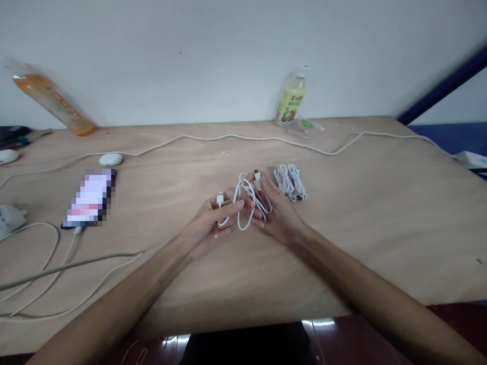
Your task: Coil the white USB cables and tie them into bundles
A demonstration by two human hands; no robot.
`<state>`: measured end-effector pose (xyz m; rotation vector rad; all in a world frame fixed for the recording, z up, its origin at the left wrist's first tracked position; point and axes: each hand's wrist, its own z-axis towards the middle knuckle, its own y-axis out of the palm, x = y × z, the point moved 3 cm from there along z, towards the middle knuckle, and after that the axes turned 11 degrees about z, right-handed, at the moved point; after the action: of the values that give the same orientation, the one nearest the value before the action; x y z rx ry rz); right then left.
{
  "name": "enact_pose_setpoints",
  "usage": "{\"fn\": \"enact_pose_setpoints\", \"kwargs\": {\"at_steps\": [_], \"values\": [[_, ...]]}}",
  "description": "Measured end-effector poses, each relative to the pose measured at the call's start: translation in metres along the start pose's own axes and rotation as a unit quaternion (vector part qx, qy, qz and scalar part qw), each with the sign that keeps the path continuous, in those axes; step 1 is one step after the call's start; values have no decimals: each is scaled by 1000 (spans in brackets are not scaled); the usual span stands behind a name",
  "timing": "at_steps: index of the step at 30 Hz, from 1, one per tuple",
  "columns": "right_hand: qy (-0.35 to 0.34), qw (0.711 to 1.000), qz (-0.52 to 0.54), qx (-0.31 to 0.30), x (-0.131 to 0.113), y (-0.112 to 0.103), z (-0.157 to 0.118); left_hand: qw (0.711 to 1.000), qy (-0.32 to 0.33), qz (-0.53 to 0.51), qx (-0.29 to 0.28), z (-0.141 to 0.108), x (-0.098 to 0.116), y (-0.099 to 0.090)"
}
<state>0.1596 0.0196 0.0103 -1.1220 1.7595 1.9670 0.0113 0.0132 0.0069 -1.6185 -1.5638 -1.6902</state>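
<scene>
A loosely looped white USB cable [246,203] is held above the middle of the table, between my two hands. My left hand [213,218] is closed on one end, with a USB plug sticking up beside the thumb. At the other side, my right hand [276,210] grips the loops and the cable's second plug [257,175], near the thumb tip. Just beyond my right hand lie coiled cables [291,181], white and bundled side by side on the tabletop.
Left on the wooden table [361,218] lies a phone [89,197] with a cord plugged in, by a white case [110,159]. An orange drink bottle [57,101] and a yellow one [292,99] lean at the wall. A long cord [228,136] crosses the back.
</scene>
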Motion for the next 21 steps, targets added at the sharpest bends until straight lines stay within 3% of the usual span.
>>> {"fn": "enact_pose_setpoints", "kwargs": {"at_steps": [9, 14, 21], "values": [[-3, 1000, -3, -1, -5, 3, 2, 999, 17, -32, 24, 2, 0, 1], [2, 1000, 1, -10, -3, 3, 1, 999, 38, -17, 4, 2, 2, 7], [6, 1000, 11, -13, -3, 6, 1, 994, 69, 31, 81, 2, -3, 2]]}}
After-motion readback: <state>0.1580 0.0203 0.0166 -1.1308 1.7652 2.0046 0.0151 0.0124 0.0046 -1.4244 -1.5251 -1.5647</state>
